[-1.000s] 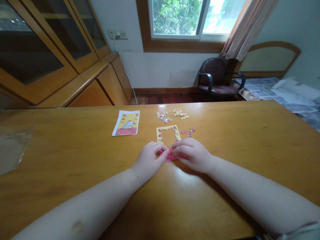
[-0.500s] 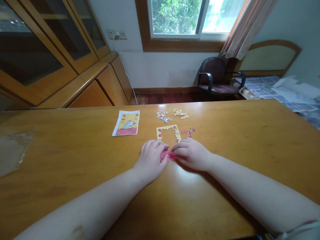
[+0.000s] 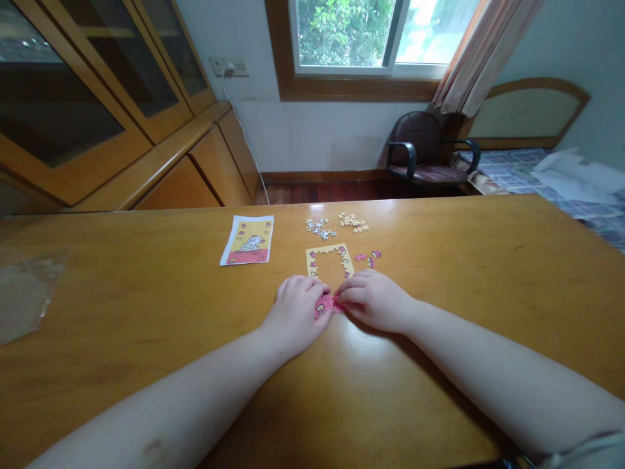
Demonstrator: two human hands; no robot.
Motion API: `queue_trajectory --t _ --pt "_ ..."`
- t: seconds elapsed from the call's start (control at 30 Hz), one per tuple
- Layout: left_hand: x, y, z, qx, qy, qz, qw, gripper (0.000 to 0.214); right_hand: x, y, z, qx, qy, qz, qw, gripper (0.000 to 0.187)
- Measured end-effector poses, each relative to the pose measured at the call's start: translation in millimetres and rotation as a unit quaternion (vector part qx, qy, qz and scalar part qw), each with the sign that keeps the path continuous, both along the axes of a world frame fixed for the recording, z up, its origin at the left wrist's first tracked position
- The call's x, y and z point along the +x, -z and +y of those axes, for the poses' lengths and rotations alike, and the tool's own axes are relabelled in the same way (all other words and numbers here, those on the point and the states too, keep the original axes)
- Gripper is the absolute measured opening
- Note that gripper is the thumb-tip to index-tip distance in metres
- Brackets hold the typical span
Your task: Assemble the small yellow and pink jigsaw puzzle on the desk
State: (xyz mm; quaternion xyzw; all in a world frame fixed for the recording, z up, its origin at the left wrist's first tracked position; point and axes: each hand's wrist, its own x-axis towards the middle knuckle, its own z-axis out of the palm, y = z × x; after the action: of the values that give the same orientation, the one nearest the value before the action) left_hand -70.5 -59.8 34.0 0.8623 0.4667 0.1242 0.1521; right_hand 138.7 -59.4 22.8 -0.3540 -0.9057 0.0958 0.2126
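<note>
Pink joined jigsaw puzzle pieces (image 3: 324, 305) lie at the near end of a yellow puzzle frame (image 3: 310, 260), which has a hollow middle. My left hand (image 3: 299, 311) grips them from the left, its thumb on the near side and fingers curled over the far side. My right hand (image 3: 374, 301) pinches at the right end of the pink pieces; its fingertips partly hide what they hold. Right of the frame lie a few loose pink pieces (image 3: 360, 257). Beyond it are a pile of white pieces (image 3: 319, 228) and a pile of yellow pieces (image 3: 352, 222).
A picture card (image 3: 248, 241) with a white animal on yellow and pink lies left of the frame. A clear plastic bag (image 3: 29, 299) is at the table's left side. Past the wooden table (image 3: 463, 273) stand an office chair (image 3: 424, 150) and a cabinet (image 3: 170, 150).
My left fingers and thumb have shifted slightly, so more of the pink pieces shows, including a small printed drawing. My right hand stays almost in place at their right end.
</note>
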Motion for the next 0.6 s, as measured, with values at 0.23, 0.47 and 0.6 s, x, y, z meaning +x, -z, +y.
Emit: queue_trajectory --t 0.23,0.47,0.6 --pt "-0.4 0.7 0.3 0.001 0.0 0.004 1.0 0.027 0.6 2.1 0.4 0.011 -0.007 0.006 1.0 0.012" --pt "-0.5 2.0 0.6 0.0 0.001 -0.001 1.0 0.026 2.1 1.8 0.8 0.001 -0.011 0.002 1.0 0.012" --pt "-0.8 3.4 0.9 0.002 -0.002 -0.006 1.0 0.026 2.1 0.4 0.6 -0.004 -0.011 -0.002 1.0 0.013"
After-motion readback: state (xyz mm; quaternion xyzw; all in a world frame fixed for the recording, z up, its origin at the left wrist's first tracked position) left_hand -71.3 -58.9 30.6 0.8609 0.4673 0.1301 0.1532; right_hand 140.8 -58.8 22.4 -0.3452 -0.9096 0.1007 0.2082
